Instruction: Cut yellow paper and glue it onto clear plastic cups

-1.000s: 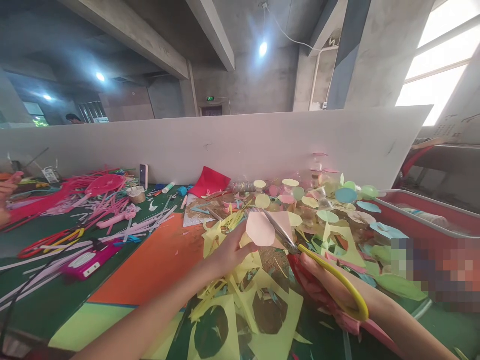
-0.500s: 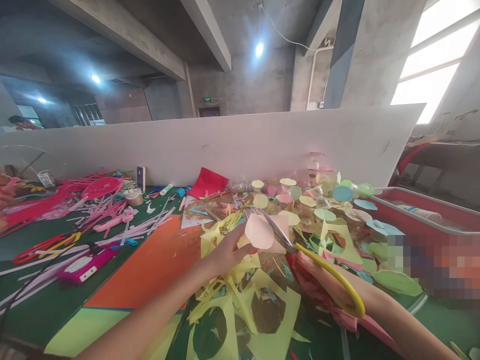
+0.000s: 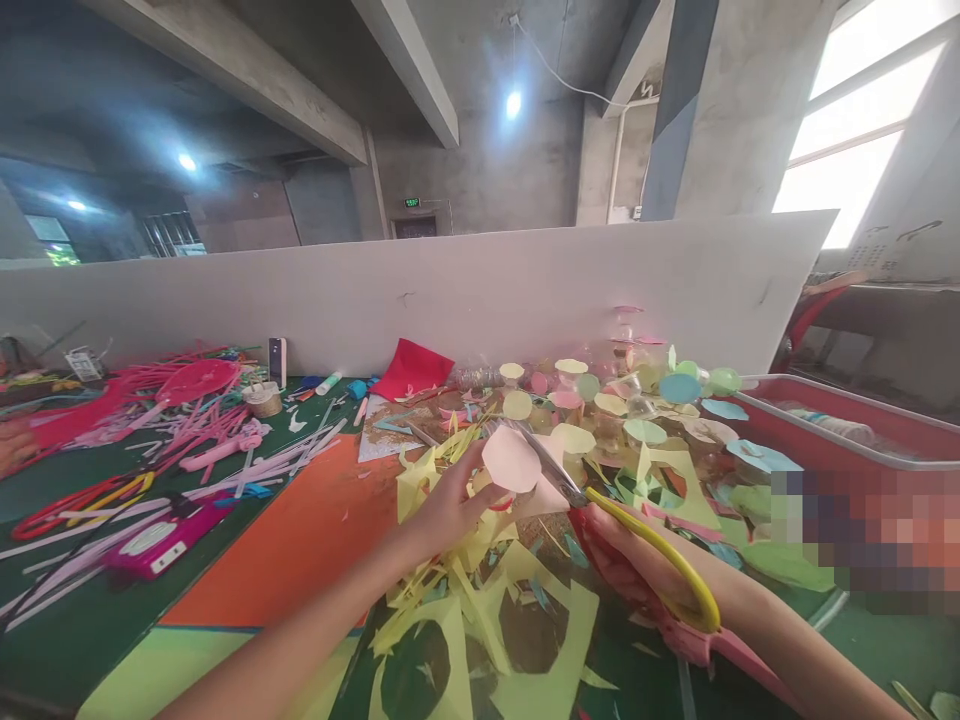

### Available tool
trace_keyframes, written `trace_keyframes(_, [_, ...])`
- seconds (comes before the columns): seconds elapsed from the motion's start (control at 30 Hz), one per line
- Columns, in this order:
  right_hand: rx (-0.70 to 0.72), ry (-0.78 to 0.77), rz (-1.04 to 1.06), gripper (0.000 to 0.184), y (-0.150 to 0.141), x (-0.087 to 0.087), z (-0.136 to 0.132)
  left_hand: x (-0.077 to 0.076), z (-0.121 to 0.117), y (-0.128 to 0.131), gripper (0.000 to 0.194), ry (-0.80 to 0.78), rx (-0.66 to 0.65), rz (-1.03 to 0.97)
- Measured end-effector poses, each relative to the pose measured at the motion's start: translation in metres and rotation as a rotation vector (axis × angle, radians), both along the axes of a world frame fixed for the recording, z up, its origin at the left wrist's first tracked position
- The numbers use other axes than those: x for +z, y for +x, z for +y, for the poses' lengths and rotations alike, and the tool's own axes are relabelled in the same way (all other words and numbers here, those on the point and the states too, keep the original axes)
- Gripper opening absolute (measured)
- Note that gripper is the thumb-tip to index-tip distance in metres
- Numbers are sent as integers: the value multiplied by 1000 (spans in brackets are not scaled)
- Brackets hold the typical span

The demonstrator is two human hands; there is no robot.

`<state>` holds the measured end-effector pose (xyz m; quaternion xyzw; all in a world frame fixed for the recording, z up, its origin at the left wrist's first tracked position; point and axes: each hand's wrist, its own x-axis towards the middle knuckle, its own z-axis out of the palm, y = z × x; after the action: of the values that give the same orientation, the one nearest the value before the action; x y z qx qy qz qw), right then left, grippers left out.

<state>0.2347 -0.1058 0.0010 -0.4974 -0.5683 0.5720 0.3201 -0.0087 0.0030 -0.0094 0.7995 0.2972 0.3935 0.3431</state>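
Between the fingers and thumb of my left hand [image 3: 454,505] is a pale pink paper piece [image 3: 511,461] with a rounded, many-sided outline. My right hand [image 3: 626,545] is closed round scissors [image 3: 660,545] with yellow and red handles. Their metal blades lie against the right edge of the paper, where a pale pink flap [image 3: 549,497] hangs off. Below both hands lie yellow paper offcuts [image 3: 551,640] with round holes and thin strips. Part of the right fingers is hidden behind the handles.
Paper discs on plastic cups [image 3: 611,405] crowd the back right, beside a red bin [image 3: 840,440]. Orange paper [image 3: 292,540] lies left. Further left are pink strips [image 3: 202,430], a magenta box [image 3: 161,540] and another pair of scissors [image 3: 82,505]. Another person's hand [image 3: 16,447] shows at the left edge.
The pink flap has bent downward beside the blades, and the paper is turned slightly. The whole view has shifted a little. At far left, the other person's hand has moved lower.
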Motion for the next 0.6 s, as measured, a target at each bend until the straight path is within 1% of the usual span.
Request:
trace_keyframes(0.13, [78, 79, 45, 45, 4, -1, 1, 6, -3, 0, 52, 23, -41, 7])
trace_keyframes(0.23, [132, 68, 53, 44, 7, -1, 2, 6, -3, 0, 50, 47, -84, 22])
trace_keyframes(0.3, [135, 76, 16, 45, 8, 1, 1, 5, -2, 0, 49, 63, -90, 31])
trace_keyframes(0.43, [123, 140, -72, 50, 5, 10, 1, 6, -1, -2, 50, 80, -69, 49])
trace_keyframes(0.5, [124, 161, -73, 52, 4, 14, 1, 7, -1, -2, 51, 96, -59, 48])
trace_keyframes(0.6, [124, 147, -50, 53, 1, 16, 1, 9, -1, -2, 51, 120, -47, 21])
